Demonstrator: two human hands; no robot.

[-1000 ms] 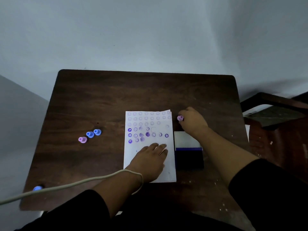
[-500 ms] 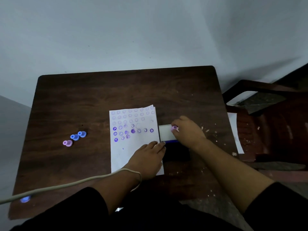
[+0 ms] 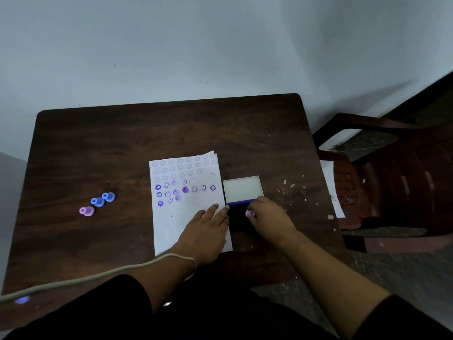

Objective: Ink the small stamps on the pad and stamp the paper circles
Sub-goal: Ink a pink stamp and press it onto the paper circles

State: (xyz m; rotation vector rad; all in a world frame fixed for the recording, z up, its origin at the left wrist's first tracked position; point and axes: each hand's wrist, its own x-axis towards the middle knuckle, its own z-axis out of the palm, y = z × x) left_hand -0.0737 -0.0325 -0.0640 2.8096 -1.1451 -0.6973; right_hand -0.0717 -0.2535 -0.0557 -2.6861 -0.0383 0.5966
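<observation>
My right hand (image 3: 268, 220) has come back from beyond the top right corner of the white paper sheet printed with rows of small circles (image 3: 188, 204), where it was a second ago, and now sits over the dark ink pad in its open purple case (image 3: 239, 217). The fingers are closed in a pinch on the small pink plastic stamp (image 3: 250, 213), which points down at the dark pad surface; I cannot tell whether its face is touching the ink yet. The pale inside of the case's lid lies just beyond my knuckles.

My left hand (image 3: 208, 228) has stayed where it was, spread flat with fingers together, pressing the near right part of the sheet against the dark wooden tabletop (image 3: 122, 143); its fingertips lie just beside the pad's left edge.

I read this as the re-inking step: the stamp is being loaded before the next print. The far rows of circles look faintly stamped and the rows nearer my left hand are darker, with the sheet's near part blank.

Well off to the left of my left hand stand three spare stamps, two blue (image 3: 103, 199) and one pink (image 3: 86, 211), untouched.
</observation>
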